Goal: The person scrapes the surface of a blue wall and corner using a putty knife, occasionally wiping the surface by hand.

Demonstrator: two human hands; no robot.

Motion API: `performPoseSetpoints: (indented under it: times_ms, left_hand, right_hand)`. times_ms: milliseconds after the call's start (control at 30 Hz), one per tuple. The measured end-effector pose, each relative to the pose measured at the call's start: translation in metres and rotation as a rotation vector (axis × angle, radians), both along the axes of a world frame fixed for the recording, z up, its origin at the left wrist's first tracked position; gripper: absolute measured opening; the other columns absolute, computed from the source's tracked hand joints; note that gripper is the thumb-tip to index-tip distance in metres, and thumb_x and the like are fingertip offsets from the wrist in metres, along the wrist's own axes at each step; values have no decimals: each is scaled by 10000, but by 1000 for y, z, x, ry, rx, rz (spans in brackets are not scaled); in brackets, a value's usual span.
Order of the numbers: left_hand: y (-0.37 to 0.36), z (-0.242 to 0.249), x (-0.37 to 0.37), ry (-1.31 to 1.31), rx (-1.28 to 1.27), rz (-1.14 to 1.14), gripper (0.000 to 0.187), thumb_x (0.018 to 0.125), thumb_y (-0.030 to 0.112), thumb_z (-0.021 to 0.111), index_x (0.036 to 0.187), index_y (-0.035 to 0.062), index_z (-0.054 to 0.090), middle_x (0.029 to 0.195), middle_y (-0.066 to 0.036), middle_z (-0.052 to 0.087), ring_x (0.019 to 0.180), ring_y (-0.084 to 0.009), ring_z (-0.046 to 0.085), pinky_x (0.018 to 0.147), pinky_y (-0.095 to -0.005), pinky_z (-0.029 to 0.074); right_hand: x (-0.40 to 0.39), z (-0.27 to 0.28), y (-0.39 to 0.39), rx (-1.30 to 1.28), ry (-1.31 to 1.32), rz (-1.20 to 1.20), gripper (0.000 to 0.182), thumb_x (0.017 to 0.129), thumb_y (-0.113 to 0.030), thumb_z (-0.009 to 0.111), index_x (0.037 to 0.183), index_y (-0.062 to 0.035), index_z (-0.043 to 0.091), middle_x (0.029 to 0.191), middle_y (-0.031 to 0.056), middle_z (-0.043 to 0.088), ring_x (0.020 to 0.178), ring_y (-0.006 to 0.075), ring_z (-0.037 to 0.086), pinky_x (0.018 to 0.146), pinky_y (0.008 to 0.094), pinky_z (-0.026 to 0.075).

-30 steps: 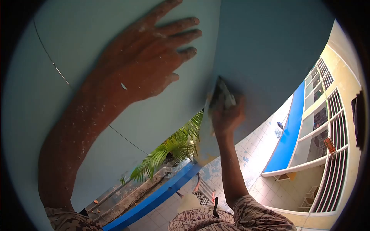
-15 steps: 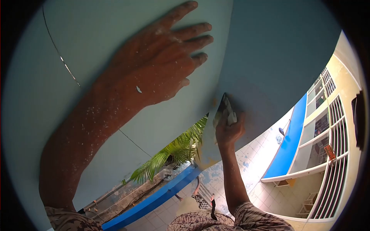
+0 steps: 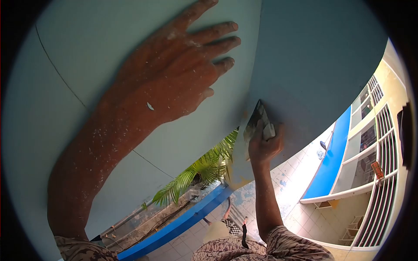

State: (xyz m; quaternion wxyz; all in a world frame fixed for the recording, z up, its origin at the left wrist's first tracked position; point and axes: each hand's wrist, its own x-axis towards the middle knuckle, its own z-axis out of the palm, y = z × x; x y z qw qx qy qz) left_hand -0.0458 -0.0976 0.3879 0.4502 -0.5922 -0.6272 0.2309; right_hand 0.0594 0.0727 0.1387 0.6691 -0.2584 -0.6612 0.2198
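My left hand lies against the pale green surface at the upper left, fingers spread and pointing right. White flecks dot its skin and the forearm. Lower right of it, my right hand grips a flat scraper-like tool with a light handle. The tool's blade rests at or close to the darker blue-grey surface, near the edge where the two surfaces meet. How firmly the blade touches cannot be made out.
Below are green palm leaves, a blue ledge and a tiled floor. At the right stand barred windows above a blue band. A checkered item shows near the bottom.
My right hand and the tool have shifted slightly right, with the blade tilted more to the right. My left hand stays spread on the surface. The view has moved a little.
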Motion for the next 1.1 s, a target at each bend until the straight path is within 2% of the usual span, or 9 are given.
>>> performPoseSetpoints:
  times_ms: [100, 333, 533, 600, 633, 700, 800, 967, 1100]
  left_hand:
    - [3, -1, 1, -48, -2, -13, 366, 906, 427, 739, 1243, 285, 740, 1489, 79, 594, 1476, -94, 411, 1318, -485, 103]
    - [3, 10, -11, -44, -71, -35, 427, 963, 446, 651, 1321, 214, 682, 1523, 11, 559, 1498, -151, 392, 1311, -536, 111]
    - [9, 13, -5, -73, -123, -82, 489, 1013, 462, 575, 1387, 152, 632, 1553, -46, 529, 1516, -200, 375, 1305, -580, 117]
    - [9, 17, -2, -67, -128, -90, 500, 1021, 465, 563, 1399, 142, 623, 1558, -56, 524, 1519, -209, 373, 1304, -588, 118]
    - [8, 21, -1, -49, -166, -71, 503, 1026, 475, 549, 1408, 155, 616, 1565, -47, 515, 1524, -202, 362, 1304, -591, 113]
    - [8, 20, -2, -45, -205, -45, 506, 1031, 485, 536, 1417, 167, 609, 1573, -39, 506, 1529, -196, 351, 1304, -594, 107]
    - [12, 14, -3, -41, -141, -59, 498, 1037, 488, 527, 1428, 189, 600, 1590, -24, 484, 1538, -188, 330, 1308, -589, 102]
    - [13, 10, -10, -7, -156, -60, 517, 1039, 496, 515, 1453, 192, 574, 1609, -11, 456, 1545, -184, 310, 1309, -588, 103]
    - [6, 31, 7, -74, -266, 34, 510, 1033, 482, 531, 1443, 182, 586, 1595, -21, 476, 1538, -184, 327, 1307, -587, 120]
  right_hand:
    - [-14, 13, 1, -137, -236, -32, 193, 867, -84, 776, 953, -10, 620, 766, 212, 652, 624, 349, 665, 581, 401, 524]
    - [-11, 13, 4, 58, -41, -7, 204, 878, -126, 778, 911, -33, 600, 713, 207, 642, 596, 381, 667, 538, 433, 515]
    - [5, 8, 18, 19, -459, 75, 185, 808, -57, 720, 963, -40, 620, 832, 191, 671, 685, 423, 680, 597, 479, 555]
    - [18, 5, 27, 305, -513, 162, 208, 788, -53, 723, 968, -44, 621, 823, 185, 669, 666, 424, 671, 592, 485, 551]
    - [21, 13, 27, 317, -504, 163, 208, 788, -53, 723, 968, -44, 621, 823, 185, 669, 666, 424, 671, 592, 485, 551]
    - [33, 28, 23, -18, -377, 138, 209, 778, -46, 715, 966, -51, 623, 824, 176, 661, 661, 409, 665, 587, 485, 546]
    - [15, 35, 14, -36, -390, 74, 201, 780, -49, 713, 962, -59, 630, 829, 173, 670, 678, 395, 675, 594, 485, 549]
    - [12, -47, 11, 199, -402, -17, 182, 864, -149, 765, 945, -47, 637, 685, 173, 649, 566, 371, 671, 508, 436, 509]
    - [16, -52, 2, -57, -226, -17, 196, 881, -166, 766, 922, -36, 625, 714, 197, 662, 566, 359, 676, 515, 423, 507]
